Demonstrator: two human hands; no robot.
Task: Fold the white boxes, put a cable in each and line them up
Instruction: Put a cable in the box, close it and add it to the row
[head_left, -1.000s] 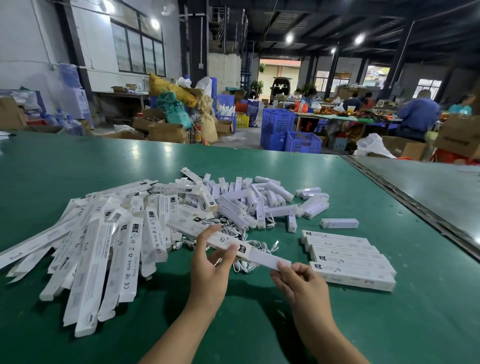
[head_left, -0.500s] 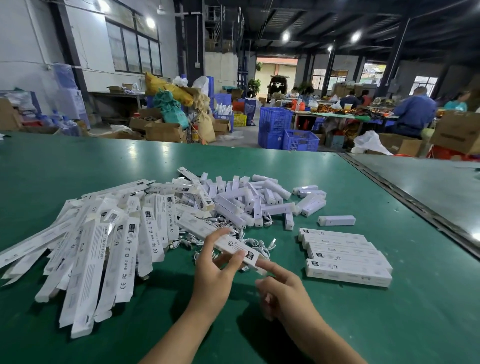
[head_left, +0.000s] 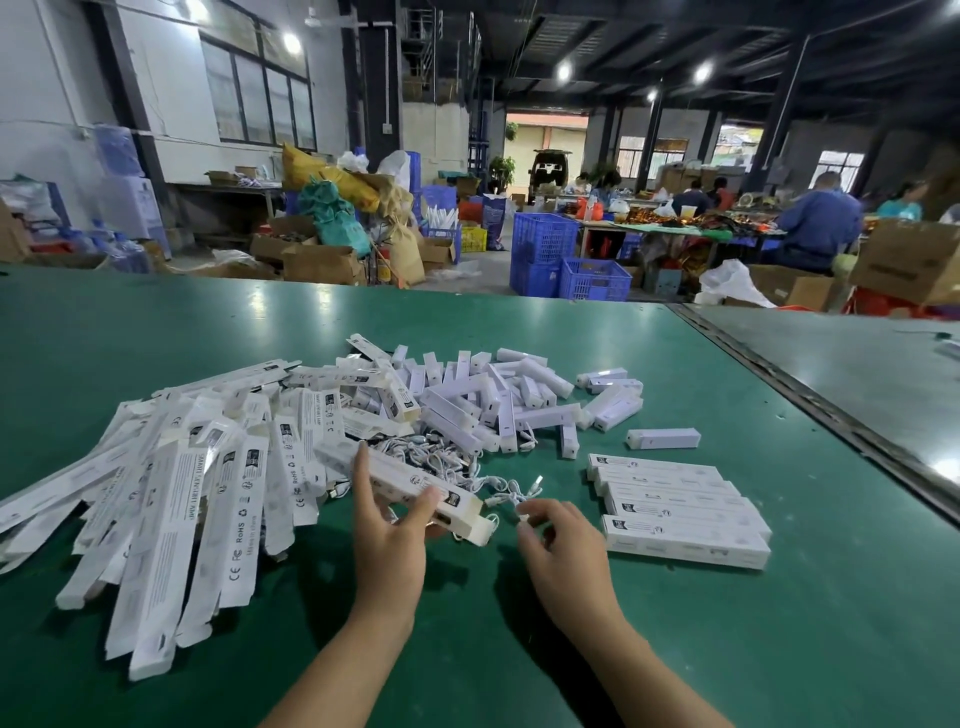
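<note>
Head cam, our left hand (head_left: 387, 540): fingers and thumb curled round the folded white box (head_left: 415, 486), open end facing right.
Our right hand (head_left: 566, 551): fingertips pinching the plug of a white cable (head_left: 508, 492), just beside that open end.
Change: half a second back our right hand was on the box end; now it's on the cable.
Our finished row (head_left: 680, 506): side by side on the green table (head_left: 779, 649), right of our hands.
Print: flat boxes (head_left: 171, 519) on the left read "RoHS", "CE", "FC"; rest too blurry.

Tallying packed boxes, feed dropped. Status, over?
Left grip holds folded white box, end open. Right grip pinches white cable plug beside it. Finished boxes lined up at right. Nothing between plug and box.
</note>
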